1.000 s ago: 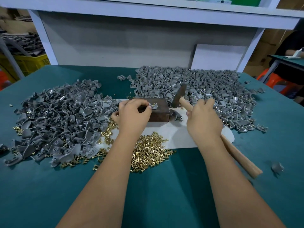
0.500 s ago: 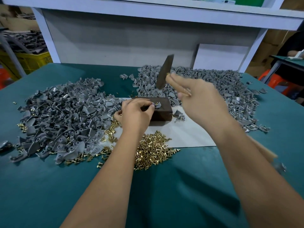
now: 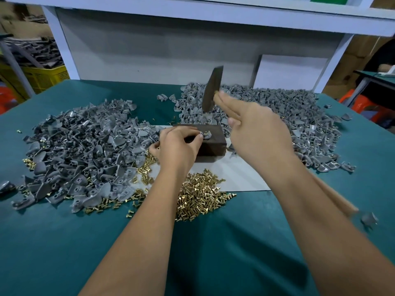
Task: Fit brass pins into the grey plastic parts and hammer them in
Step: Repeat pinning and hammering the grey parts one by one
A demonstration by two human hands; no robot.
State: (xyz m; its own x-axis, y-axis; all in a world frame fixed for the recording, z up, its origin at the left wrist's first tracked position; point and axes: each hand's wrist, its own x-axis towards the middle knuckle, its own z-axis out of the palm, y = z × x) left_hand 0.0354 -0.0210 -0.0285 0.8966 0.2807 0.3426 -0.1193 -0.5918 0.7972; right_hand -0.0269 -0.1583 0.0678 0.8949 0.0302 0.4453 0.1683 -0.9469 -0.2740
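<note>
A dark metal block [image 3: 213, 142] sits on a white sheet [image 3: 235, 176] mid-table. On its top lies a grey plastic part [image 3: 206, 135] with a brass pin standing in it, pinched at its left edge by my left hand [image 3: 177, 146]. My right hand [image 3: 256, 133] grips a wooden-handled hammer, its dark head [image 3: 212, 88] raised above the block and blurred; the handle end [image 3: 337, 199] pokes out behind my forearm. Loose brass pins [image 3: 201, 197] lie heaped in front of the block.
A big pile of grey parts [image 3: 81, 150] covers the left of the green table [image 3: 64, 242]; another pile [image 3: 288, 116] spreads behind and right of the block. One stray part [image 3: 368, 218] lies near the right edge. A white shelf frame [image 3: 213, 13] stands behind.
The hammer went from resting low beside the block to raised high above it, and it stays raised now. My left hand keeps holding the part on the block.
</note>
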